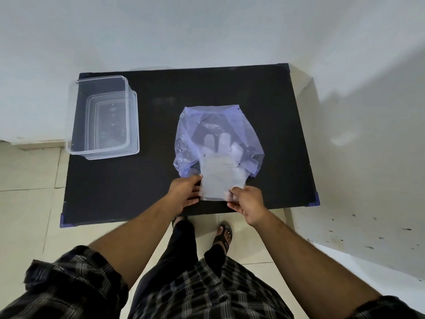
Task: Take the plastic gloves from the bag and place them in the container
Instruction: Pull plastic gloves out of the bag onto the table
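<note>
a black counter (142, 185) carries a clear container (76, 116) at its far left and a purple bag (184, 134) mid-counter. the plastic gloves (218, 178) lie half inside the bag, their fingers blurred through the film. both hands pinch the gloves' near edge: left hand (184, 192), right hand (247, 201).

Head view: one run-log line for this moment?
stage: pulling clear plastic gloves from translucent purple bag | left hand: grips cuff | right hand: grips cuff | clear rectangular container: no gloves inside
</note>
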